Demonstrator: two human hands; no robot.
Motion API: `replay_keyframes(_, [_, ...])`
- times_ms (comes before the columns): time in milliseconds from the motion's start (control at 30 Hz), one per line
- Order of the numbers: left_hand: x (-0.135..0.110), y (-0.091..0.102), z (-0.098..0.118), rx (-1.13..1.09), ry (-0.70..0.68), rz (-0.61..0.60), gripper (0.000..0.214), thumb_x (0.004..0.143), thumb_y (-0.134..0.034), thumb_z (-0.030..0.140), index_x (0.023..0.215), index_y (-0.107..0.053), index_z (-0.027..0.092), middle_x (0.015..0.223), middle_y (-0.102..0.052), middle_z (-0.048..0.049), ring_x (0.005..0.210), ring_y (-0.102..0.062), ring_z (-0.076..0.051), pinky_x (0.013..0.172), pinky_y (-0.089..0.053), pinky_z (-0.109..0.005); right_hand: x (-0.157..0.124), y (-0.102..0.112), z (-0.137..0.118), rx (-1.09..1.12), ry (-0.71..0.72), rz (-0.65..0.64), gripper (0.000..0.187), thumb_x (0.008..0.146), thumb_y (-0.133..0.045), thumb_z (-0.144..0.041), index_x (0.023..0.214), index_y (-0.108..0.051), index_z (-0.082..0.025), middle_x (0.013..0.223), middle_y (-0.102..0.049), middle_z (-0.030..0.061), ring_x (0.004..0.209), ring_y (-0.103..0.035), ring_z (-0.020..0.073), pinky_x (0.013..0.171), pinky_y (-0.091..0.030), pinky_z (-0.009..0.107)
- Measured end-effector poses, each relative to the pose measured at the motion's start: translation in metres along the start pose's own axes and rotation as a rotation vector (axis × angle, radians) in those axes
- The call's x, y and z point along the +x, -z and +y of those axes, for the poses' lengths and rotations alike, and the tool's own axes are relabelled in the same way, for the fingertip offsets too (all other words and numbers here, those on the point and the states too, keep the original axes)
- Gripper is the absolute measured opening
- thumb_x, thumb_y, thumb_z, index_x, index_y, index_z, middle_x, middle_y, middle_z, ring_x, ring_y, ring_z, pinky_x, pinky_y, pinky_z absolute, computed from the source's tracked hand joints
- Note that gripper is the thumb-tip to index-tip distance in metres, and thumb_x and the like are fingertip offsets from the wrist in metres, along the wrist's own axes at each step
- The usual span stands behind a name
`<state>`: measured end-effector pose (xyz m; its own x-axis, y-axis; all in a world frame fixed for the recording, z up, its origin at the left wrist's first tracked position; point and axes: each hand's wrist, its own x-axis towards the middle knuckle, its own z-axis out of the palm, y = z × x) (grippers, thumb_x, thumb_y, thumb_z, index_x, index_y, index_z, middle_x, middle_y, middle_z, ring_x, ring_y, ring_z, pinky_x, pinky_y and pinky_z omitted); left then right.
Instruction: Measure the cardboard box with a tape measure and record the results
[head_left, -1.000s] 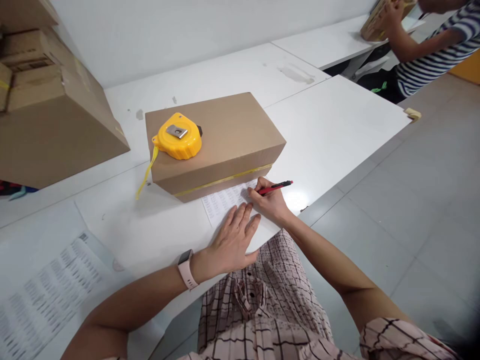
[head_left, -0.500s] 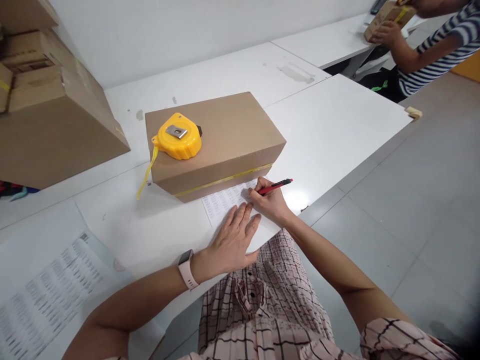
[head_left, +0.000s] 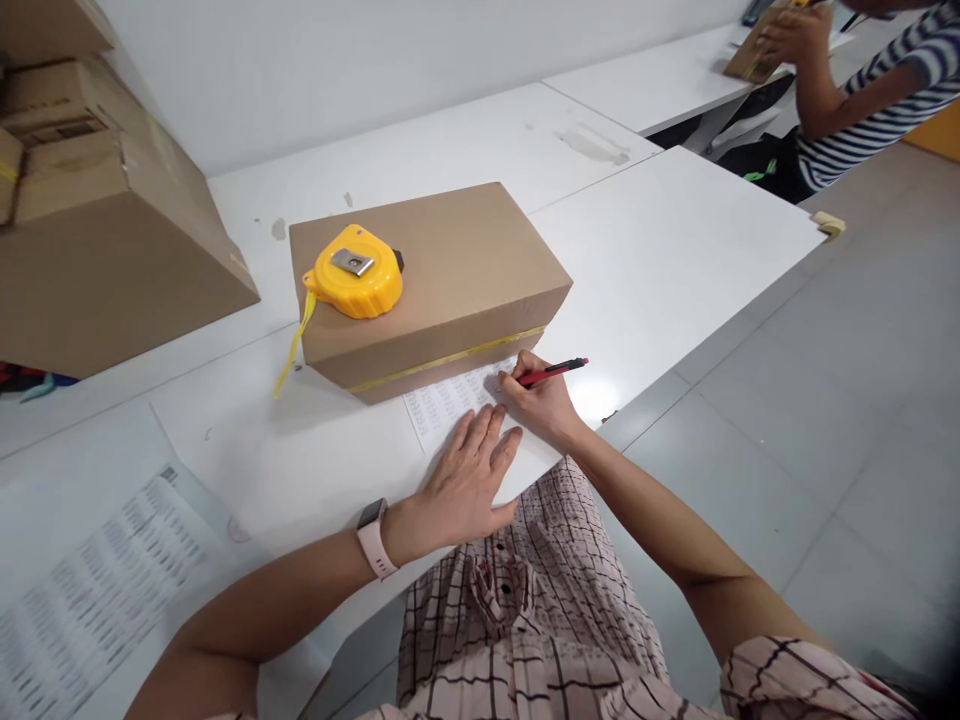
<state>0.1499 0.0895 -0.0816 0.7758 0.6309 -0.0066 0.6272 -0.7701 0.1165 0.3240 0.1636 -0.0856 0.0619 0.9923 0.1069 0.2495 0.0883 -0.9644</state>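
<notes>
A printed sheet (head_left: 450, 405) lies on the white table (head_left: 660, 260) at its near edge, partly tucked under a brown cardboard box (head_left: 442, 275). My left hand (head_left: 461, 485) rests flat on the sheet with fingers stretched out. My right hand (head_left: 536, 405) is closed round a red pen (head_left: 551, 372), whose tip touches the sheet close to the box. A yellow tape measure (head_left: 354, 271) sits on top of the box, its yellow strap hanging over the left side.
A large cardboard box (head_left: 97, 220) stands at the far left. Another printed sheet (head_left: 90, 590) lies at the near left. At the top right, another person in a striped top (head_left: 877, 110) handles a small box (head_left: 765, 50) on another table. Grey tiled floor lies to the right.
My hands stay almost still; the pen shifts very slightly on the sheet. The other person's small box has moved about at the top right.
</notes>
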Motion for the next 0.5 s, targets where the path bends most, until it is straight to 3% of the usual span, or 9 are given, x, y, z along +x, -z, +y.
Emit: replay_keyframes(500, [0.0003, 0.0007, 0.0002, 0.010, 0.002, -0.002, 0.087, 0.092, -0.053, 0.060, 0.155, -0.025, 0.006, 0.165, -0.023, -0.0307, 0.154, -0.021, -0.044, 0.126, -0.010, -0.054, 0.0001, -0.0002, 0.0002, 0.013, 0.009, 0.029, 0.029, 0.076, -0.062, -0.017, 0.061, -0.039, -0.024, 0.059, -0.040, -0.0045, 0.058, -0.035, 0.0111, 0.055, -0.029, 0.032])
